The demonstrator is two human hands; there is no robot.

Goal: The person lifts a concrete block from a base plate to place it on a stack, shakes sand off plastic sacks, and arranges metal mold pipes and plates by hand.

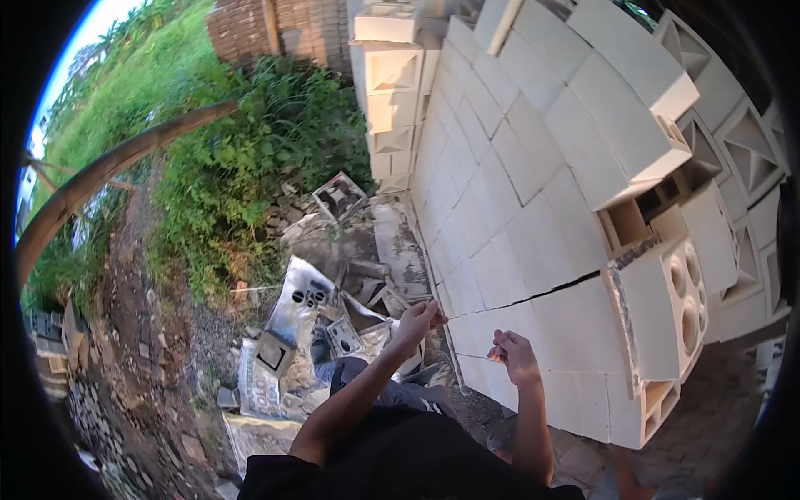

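My left hand [422, 323] is closed in front of my body, near the foot of a stack of pale blocks [525, 175]; what its fingers hold, if anything, is too small to name. To the right, my right hand [515, 352] is closed too, in front of the lower blocks. A small orange spot shows at its fingertips, and I cannot make out what it is. The two hands are apart.
Broken blocks [342, 335] and a silvery sheet [302, 292] lie on the ground at my left. A square hollow block [340, 197] sits farther off by green bushes [225, 167]. A curved wooden pole [108, 167] crosses the left side.
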